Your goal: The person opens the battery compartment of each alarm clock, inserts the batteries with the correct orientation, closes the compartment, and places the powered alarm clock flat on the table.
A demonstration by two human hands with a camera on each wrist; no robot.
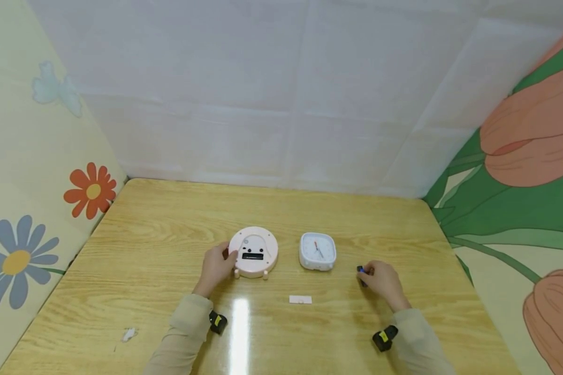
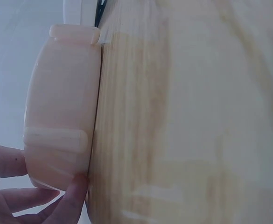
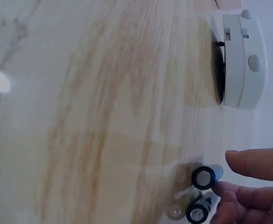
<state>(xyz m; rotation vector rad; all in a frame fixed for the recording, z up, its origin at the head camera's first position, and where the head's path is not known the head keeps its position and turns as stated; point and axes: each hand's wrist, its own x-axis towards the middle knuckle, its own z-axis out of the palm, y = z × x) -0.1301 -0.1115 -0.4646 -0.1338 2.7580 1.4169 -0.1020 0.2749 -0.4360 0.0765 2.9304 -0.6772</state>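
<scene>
A round pale pink clock (image 1: 252,266) lies face down at the middle left, its back showing an uncovered battery slot. My left hand (image 1: 217,269) grips its left edge; in the left wrist view the thumb and fingers wrap the pink side (image 2: 64,93). To the right, my right hand (image 1: 383,281) is at two dark batteries (image 3: 197,213) lying side by side. The right wrist view shows a fingertip touching the nearer battery (image 3: 203,178), while the thumb stands slightly apart from it. A white rounded-square clock (image 1: 317,251) sits between the hands, face up.
A small pale rectangular cover (image 1: 300,299) lies on the wooden table (image 1: 169,224) before the white clock. A white scrap (image 1: 129,334) lies near the left front. White cloth (image 1: 244,130) hangs behind the table, with flower-patterned cloths on both sides.
</scene>
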